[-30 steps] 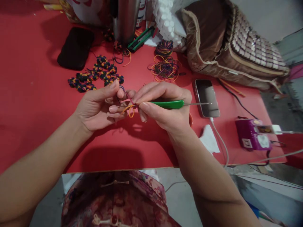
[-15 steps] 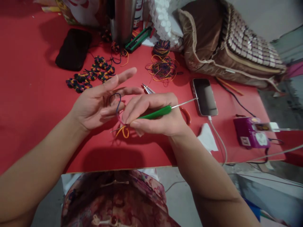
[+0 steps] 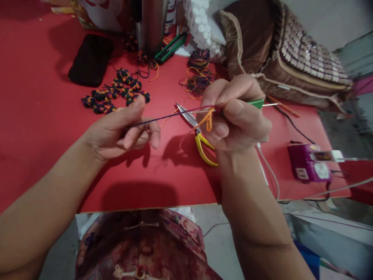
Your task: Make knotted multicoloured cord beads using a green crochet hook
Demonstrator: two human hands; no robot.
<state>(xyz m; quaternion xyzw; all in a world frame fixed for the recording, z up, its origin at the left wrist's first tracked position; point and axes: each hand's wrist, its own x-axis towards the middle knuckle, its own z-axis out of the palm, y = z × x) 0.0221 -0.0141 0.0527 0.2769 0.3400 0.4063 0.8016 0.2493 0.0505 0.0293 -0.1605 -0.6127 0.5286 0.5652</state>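
The thin yarn, dark blue shading into magenta [image 3: 163,117], should handle as nearly weightless, soft and limp, liable to slip or split if pinched carelessly; it is best held near the worked end, with light tension on the strand. The slim metal hook with a green handle [image 3: 257,103] looks light but stiff, and its thick green part seems the surest place to grip.

The yarn stretches nearly straight between the two hands, with a small orange yarn loop [image 3: 209,119] hanging just beside the right fingertips. The right hand [image 3: 237,112] is closed around the hook, thumb and forefinger pinched together by the loop. The left hand [image 3: 128,130] is loosely curled, thumb raised; the strand runs in among its fingers, but whether they pinch it cannot be told. Metal-bladed scissors with yellow handles [image 3: 201,149] lie below, between both sets of fingers.
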